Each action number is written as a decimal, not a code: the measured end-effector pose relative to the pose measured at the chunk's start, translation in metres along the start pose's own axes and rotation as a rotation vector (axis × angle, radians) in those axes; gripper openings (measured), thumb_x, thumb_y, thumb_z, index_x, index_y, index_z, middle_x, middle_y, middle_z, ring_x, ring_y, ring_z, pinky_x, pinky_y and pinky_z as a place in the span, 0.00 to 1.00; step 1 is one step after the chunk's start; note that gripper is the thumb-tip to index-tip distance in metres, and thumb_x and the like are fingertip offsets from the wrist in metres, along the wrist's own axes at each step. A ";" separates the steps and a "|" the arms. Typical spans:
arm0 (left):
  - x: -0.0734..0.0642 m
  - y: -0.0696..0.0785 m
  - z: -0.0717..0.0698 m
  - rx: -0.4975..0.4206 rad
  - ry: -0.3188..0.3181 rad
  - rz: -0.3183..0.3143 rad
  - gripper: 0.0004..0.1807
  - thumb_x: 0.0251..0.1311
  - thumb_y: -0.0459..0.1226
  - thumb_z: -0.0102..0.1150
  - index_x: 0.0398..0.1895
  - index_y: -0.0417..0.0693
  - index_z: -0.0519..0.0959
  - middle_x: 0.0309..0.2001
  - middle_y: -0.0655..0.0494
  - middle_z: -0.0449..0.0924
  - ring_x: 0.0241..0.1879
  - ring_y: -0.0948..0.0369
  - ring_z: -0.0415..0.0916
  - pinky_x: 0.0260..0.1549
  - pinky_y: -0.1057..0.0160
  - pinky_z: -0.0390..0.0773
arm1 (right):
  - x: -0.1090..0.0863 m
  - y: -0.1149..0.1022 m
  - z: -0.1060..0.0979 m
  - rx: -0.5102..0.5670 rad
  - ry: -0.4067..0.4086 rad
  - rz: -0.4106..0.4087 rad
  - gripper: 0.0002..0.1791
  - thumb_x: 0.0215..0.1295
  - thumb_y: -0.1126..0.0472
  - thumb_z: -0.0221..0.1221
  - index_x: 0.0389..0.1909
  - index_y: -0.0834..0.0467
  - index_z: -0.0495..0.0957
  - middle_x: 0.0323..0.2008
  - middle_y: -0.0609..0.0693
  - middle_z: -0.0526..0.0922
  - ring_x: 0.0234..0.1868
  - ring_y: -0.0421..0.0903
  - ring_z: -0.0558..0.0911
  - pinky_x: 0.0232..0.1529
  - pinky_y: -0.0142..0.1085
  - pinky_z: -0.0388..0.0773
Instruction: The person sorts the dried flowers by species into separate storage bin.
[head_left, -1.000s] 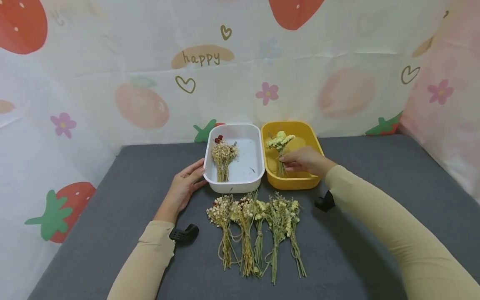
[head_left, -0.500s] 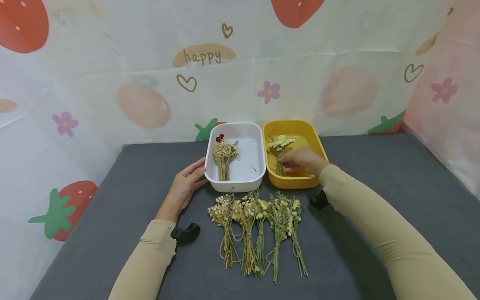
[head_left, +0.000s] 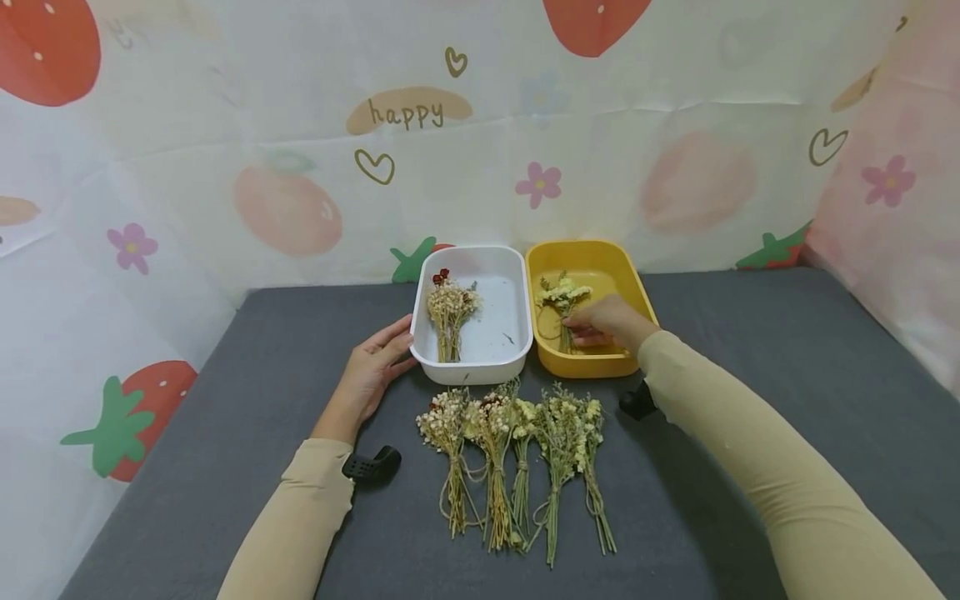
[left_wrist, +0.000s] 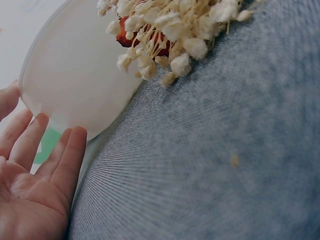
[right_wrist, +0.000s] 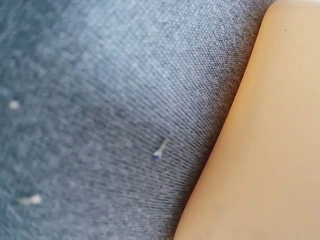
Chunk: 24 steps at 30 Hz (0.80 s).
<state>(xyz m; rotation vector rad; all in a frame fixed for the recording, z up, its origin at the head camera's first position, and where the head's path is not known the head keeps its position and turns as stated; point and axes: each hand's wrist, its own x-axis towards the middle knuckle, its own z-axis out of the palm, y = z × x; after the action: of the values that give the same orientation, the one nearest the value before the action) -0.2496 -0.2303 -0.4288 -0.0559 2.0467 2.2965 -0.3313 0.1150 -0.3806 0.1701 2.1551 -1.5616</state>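
Note:
In the head view, my right hand (head_left: 611, 321) reaches into the yellow tub (head_left: 603, 367) and pinches the stems of a bunch of dried pale-yellow flowers (head_left: 565, 294). The bunch lies low in the tub, its flower heads towards the back. My left hand (head_left: 369, 373) touches the left side of the white tub (head_left: 506, 373) with extended fingers. Inside that tub lies a bunch of dried cream flowers (head_left: 453, 304) with a dark red bloom. The left wrist view shows the fingertips (left_wrist: 77, 136) at the white tub's wall. My right hand is outside the right wrist view.
Several tied bunches of dried flowers (head_left: 491, 425) lie in a row on the grey cloth (head_left: 315, 333) in front of the tubs. A printed fabric backdrop (head_left: 465, 200) rises behind them. Small plant bits (right_wrist: 160, 150) lie on the cloth in the right wrist view.
My right hand has lowered the yellow bunch into the yellow tub, and a string loop now shows beside its stems. The left hand stays at the white tub.

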 end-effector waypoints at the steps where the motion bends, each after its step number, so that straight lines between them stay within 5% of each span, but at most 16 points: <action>1: 0.000 0.000 0.000 0.002 0.001 -0.001 0.30 0.72 0.40 0.56 0.75 0.47 0.63 0.74 0.50 0.64 0.71 0.55 0.66 0.67 0.54 0.75 | 0.000 0.000 0.000 0.000 0.005 0.002 0.20 0.70 0.64 0.60 0.59 0.71 0.75 0.25 0.47 0.80 0.24 0.38 0.82 0.31 0.28 0.85; 9: 0.000 0.000 0.000 -0.005 0.003 -0.001 0.30 0.72 0.39 0.55 0.75 0.47 0.63 0.74 0.50 0.64 0.71 0.55 0.65 0.66 0.54 0.75 | -0.008 -0.002 -0.003 -0.009 0.005 -0.021 0.21 0.70 0.65 0.59 0.60 0.73 0.74 0.28 0.50 0.85 0.26 0.40 0.85 0.36 0.31 0.87; 12: -0.001 0.000 0.001 0.000 0.002 0.002 0.30 0.72 0.40 0.55 0.75 0.47 0.63 0.75 0.50 0.64 0.71 0.55 0.65 0.66 0.56 0.76 | -0.016 -0.005 -0.006 -0.072 0.001 -0.053 0.21 0.71 0.64 0.59 0.60 0.72 0.75 0.39 0.62 0.88 0.32 0.43 0.88 0.43 0.35 0.88; 16: -0.001 0.000 0.001 0.004 0.000 0.004 0.30 0.72 0.40 0.55 0.75 0.47 0.63 0.75 0.50 0.64 0.71 0.55 0.65 0.65 0.58 0.76 | -0.031 -0.010 -0.009 -0.129 -0.011 -0.105 0.22 0.72 0.62 0.57 0.61 0.70 0.75 0.60 0.66 0.79 0.50 0.51 0.87 0.53 0.39 0.85; 19: 0.000 0.000 0.001 0.002 0.001 0.001 0.29 0.73 0.39 0.54 0.75 0.47 0.64 0.74 0.50 0.64 0.71 0.55 0.66 0.65 0.56 0.76 | -0.047 -0.016 -0.011 -0.084 -0.029 -0.145 0.24 0.74 0.61 0.55 0.65 0.69 0.71 0.65 0.65 0.75 0.59 0.52 0.82 0.59 0.41 0.82; 24: 0.000 0.000 0.001 0.009 0.001 0.002 0.29 0.73 0.38 0.53 0.75 0.47 0.63 0.74 0.49 0.64 0.70 0.56 0.66 0.66 0.55 0.75 | -0.074 -0.023 -0.010 0.007 -0.055 -0.180 0.27 0.73 0.60 0.58 0.68 0.67 0.68 0.65 0.65 0.75 0.58 0.50 0.83 0.62 0.42 0.79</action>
<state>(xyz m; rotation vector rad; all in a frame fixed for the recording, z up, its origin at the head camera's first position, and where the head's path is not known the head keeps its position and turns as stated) -0.2492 -0.2291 -0.4284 -0.0547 2.0578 2.2890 -0.2778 0.1287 -0.3259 -0.0661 2.1724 -1.6519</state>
